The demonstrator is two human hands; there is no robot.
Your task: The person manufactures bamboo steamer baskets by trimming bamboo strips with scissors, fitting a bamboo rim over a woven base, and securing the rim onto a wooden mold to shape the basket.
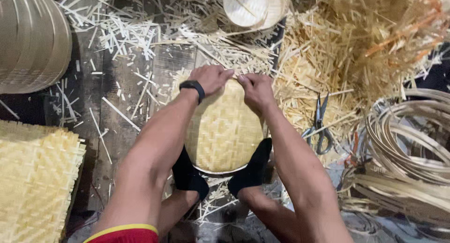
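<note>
A round woven bamboo mat [227,132] lies on the dark wooden floor, pinned at its near edge by two feet in black socks [220,172]. My left hand [210,78], with a black wrist band, presses on the mat's far rim. My right hand [255,89] grips the same far rim just beside it, fingers curled over the edge. Both hands touch each other at the fingertips.
Scissors [320,125] lie to the right on bamboo scraps. Coiled bamboo strips [408,149] fill the right side. A stack of square woven sheets [35,177] sits at left, stacked round rims [30,36] at top left, a small woven basket [248,6] at top.
</note>
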